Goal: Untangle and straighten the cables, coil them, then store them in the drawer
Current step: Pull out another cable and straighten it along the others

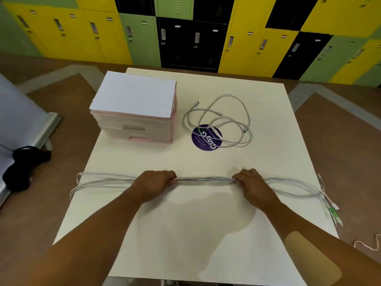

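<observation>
The fingers (169, 178) of the left hand (155, 183) and those of the right hand (250, 182) curl down over a bundle of pale grey cables (204, 179), each hand gripping it from above, knuckles up, with a short taut stretch between them. The bundle runs left to right across the near half of the white table (185, 240), parallel to the table's near edge. Its ends fan out and droop past both side edges (green-tipped plugs hang at the right). Both forearms reach forward, converging slightly. Farther back, a loose cable tangle (237, 109) lies partly over a round purple sticker (203, 141), near the right of a small drawer unit (134, 122).
</observation>
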The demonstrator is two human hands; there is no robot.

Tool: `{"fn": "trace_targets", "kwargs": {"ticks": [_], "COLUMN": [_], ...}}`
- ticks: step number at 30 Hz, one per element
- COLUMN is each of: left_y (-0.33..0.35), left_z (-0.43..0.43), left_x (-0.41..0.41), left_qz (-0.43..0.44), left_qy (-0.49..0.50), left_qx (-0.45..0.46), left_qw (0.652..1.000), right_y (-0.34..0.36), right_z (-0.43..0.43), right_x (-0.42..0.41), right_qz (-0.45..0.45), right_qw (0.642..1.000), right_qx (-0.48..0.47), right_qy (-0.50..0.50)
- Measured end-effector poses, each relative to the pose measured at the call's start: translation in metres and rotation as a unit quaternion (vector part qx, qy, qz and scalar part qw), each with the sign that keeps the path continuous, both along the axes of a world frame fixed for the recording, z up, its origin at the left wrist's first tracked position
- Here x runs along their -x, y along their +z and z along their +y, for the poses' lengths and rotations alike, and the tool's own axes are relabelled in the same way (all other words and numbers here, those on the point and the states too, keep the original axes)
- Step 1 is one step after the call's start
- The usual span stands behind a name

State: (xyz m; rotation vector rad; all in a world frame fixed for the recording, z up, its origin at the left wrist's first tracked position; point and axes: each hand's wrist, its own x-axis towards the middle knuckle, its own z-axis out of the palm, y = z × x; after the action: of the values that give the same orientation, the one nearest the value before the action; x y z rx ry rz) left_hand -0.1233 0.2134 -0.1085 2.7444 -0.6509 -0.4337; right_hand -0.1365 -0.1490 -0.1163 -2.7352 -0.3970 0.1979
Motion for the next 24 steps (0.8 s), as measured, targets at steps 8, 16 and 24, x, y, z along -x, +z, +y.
{"fn": "trace_targets", "kwargs": {"ticks": [8,16,24], "left_y": [-0.002,-0.005,-0.001], "left_z": [0.002,0.003,-0.011], "left_x": [0.001,-0.001,-0.004], "left_qz": [-0.022,-0.023,-0.017], "left_qy": [0.010,0.004,-0.001], "left_qx": [-0.003,-0.018,-0.001], "left_qw": [1.000,1.000,1.000], "right_y": [0.005,0.017,-0.005], "right_z": [0.008,0.117,0.155], "right_x": [0.006,-0.011,-0.006], "right_qz": [-0.050,-0.066,-0.011], "right_qw": [0.998,0.994,0.995], "right_qx": [0.023,-0.050,-0.003], "right_qy": [-0.024,0.067,0.095]}}
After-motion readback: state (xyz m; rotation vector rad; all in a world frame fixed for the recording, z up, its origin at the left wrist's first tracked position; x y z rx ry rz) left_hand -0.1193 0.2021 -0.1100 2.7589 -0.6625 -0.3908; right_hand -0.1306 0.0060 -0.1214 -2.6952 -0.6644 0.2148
